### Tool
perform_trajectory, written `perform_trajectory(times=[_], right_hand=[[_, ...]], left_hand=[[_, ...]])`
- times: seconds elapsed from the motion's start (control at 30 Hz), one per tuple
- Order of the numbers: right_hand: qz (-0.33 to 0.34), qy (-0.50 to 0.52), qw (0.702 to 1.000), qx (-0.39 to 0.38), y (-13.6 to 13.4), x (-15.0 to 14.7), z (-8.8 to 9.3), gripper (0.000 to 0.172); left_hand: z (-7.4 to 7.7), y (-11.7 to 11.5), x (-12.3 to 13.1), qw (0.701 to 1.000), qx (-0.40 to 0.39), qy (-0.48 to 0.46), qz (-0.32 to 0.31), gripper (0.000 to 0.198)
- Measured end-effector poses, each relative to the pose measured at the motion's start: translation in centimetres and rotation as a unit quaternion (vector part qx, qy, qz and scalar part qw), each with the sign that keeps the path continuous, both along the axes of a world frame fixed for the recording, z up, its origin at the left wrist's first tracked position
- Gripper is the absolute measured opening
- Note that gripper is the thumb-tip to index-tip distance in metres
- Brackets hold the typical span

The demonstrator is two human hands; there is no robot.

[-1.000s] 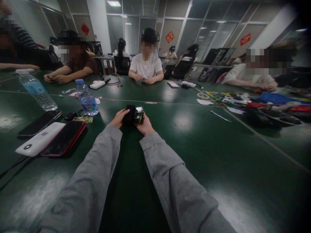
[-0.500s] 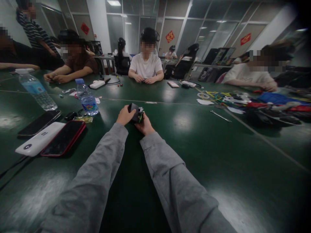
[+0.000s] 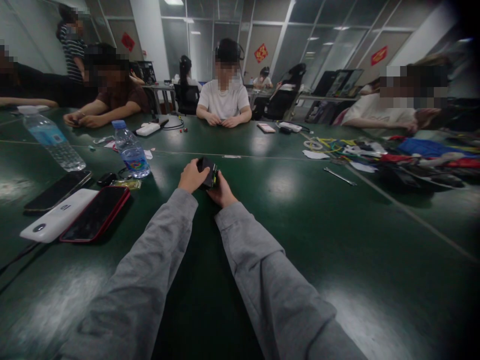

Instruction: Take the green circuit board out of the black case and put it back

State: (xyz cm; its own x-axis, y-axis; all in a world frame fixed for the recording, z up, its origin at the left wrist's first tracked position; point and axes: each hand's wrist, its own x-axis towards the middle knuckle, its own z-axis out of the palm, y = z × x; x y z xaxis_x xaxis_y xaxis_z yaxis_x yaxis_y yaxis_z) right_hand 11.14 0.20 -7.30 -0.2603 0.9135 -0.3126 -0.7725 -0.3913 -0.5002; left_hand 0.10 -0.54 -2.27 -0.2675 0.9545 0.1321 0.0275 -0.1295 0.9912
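Observation:
Both my grey-sleeved arms reach out over the dark green table [image 3: 300, 225]. My left hand [image 3: 190, 176] and my right hand [image 3: 223, 191] close together around a small black box-shaped device [image 3: 208, 172] with a green circuit board edge showing on its right side. The left hand's fingers wrap the device's left side, the right hand cups it from below and the right. The device is held just above the table, tilted.
To my left lie a red-cased phone [image 3: 95, 214], a white power bank [image 3: 56, 220], a black phone [image 3: 56, 190] and two water bottles [image 3: 129, 150]. A metal tool [image 3: 339, 176] and a pile of coloured cables [image 3: 393, 155] lie right. Several people sit around the table.
My hands have drawn closer together, covering the circuit board with the black piece and tilting the device. A standing person at the far left has walked further into the background.

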Motion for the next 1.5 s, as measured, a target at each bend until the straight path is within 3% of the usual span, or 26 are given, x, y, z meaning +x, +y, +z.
perform_trajectory(times=[0.43,0.57,0.67,0.77,0.83,0.93,1.03,1.13,1.23,1.5], right_hand=[[0.021,-0.026,0.999,0.032,-0.4,-0.4,0.3,0.032],[0.003,-0.034,0.999,0.033,-0.3,-0.4,0.0,0.021],[0.002,-0.026,0.999,0.025,-0.3,-0.3,0.0,0.032],[0.046,-0.01,0.995,0.087,-0.8,-0.3,0.4,0.043],[0.089,0.0,0.986,0.144,-1.1,-0.3,0.8,0.047],[0.101,-0.018,0.982,0.16,-1.2,-0.3,1.0,0.05],[0.077,-0.048,0.988,0.124,-0.7,-0.2,0.5,0.049],[0.076,-0.051,0.988,0.122,-0.2,-0.1,0.0,0.048],[0.082,-0.047,0.987,0.127,-0.1,-0.1,-0.3,0.046],[0.071,-0.038,0.989,0.121,-0.3,0.3,-0.4,0.036]], left_hand=[[-0.6,0.0,-0.5,1.0,-0.02,-0.009,0.002,0.038],[-2.2,1.1,-1.0,0.999,-0.023,0.025,-0.009,0.036],[-3.9,2.0,-0.9,0.999,-0.04,0.001,-0.003,0.028],[-4.9,2.2,-1.2,0.992,-0.078,-0.098,-0.004,0.016],[-4.9,1.9,-2.0,0.97,-0.12,-0.207,-0.038,0.012],[-4.5,0.8,-3.7,0.901,-0.146,-0.388,-0.131,0.024],[-4.0,-0.1,-4.9,0.841,-0.115,-0.51,-0.141,0.039],[-3.8,-0.5,-5.1,0.812,-0.116,-0.555,-0.14,0.044],[-3.9,-0.2,-4.8,0.811,-0.135,-0.551,-0.147,0.046],[-4.3,0.6,-4.3,0.855,-0.134,-0.478,-0.149,0.04]])
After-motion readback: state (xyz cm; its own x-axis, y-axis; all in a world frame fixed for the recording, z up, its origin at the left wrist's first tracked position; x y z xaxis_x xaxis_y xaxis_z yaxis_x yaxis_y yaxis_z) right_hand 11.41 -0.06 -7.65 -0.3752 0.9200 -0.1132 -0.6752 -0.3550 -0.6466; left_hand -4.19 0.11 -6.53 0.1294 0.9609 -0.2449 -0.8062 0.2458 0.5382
